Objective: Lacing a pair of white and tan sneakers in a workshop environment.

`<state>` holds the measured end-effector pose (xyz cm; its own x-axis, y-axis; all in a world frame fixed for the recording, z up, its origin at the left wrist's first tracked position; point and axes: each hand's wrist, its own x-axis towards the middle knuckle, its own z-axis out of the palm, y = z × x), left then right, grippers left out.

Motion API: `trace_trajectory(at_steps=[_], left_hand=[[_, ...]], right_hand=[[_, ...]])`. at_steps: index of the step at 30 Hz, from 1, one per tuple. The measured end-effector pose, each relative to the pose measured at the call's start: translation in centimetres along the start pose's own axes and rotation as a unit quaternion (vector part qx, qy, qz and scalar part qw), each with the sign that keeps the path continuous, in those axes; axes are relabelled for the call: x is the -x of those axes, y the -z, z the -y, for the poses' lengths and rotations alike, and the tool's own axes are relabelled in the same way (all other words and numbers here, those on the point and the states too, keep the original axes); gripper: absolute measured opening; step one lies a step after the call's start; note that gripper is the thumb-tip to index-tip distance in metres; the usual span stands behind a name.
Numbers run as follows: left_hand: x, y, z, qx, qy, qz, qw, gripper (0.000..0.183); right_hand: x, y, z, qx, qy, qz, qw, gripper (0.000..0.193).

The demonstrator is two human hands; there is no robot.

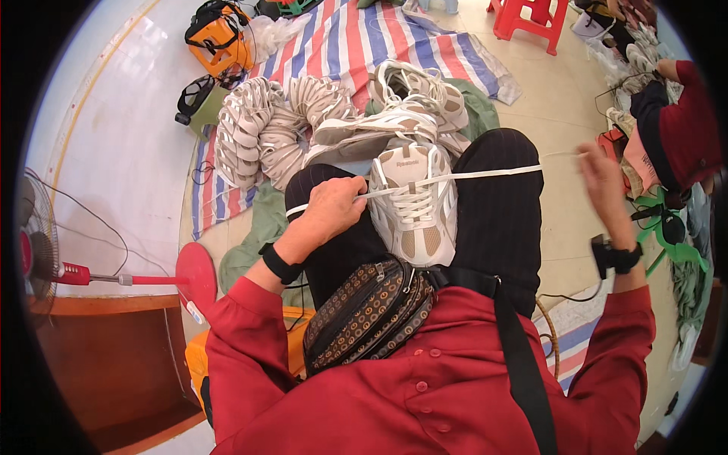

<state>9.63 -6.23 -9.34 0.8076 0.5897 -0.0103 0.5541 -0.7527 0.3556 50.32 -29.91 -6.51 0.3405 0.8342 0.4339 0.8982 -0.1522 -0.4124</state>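
Note:
Between my thighs rests a beige and white sneaker point(414, 201), its toe toward me and white laces crossing its tongue. A long, flat white lace point(485, 174) stretches over the shoe and both black-trousered legs. My left hand point(331, 206) is closed on this lace above my left thigh, fingertips pinched beside the shoe. Off to the right, my right hand point(603, 182) is raised beyond my right knee, apart from the lace. Motion blurs its fingers. Just past my knees, more sneakers point(413, 106) lie piled together.
Rows of stacked sneakers point(246, 129) curve on a striped sheet point(326, 45). A fan point(45, 250) with a red base stands left. A red stool point(531, 23) is at the far right. Another person's red sleeve point(690, 136) shows at right. A patterned waist bag point(371, 315) sits on my lap.

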Motion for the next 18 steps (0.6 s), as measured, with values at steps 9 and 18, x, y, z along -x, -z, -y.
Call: trace_trajectory(at_steps=[9, 18], left_hand=[[0.3, 1.0, 1.3, 0.084, 0.012, 0.006, 0.996, 0.011], [0.3, 1.9, 4.4, 0.416, 0.066, 0.061, 0.905, 0.011]], right_hand=[[-2.8, -11.4, 14.6, -0.141, 0.246, 0.304, 0.910, 0.013], [-2.6, -14.8, 15.5, -0.105, 0.228, 0.283, 0.926, 0.013]])
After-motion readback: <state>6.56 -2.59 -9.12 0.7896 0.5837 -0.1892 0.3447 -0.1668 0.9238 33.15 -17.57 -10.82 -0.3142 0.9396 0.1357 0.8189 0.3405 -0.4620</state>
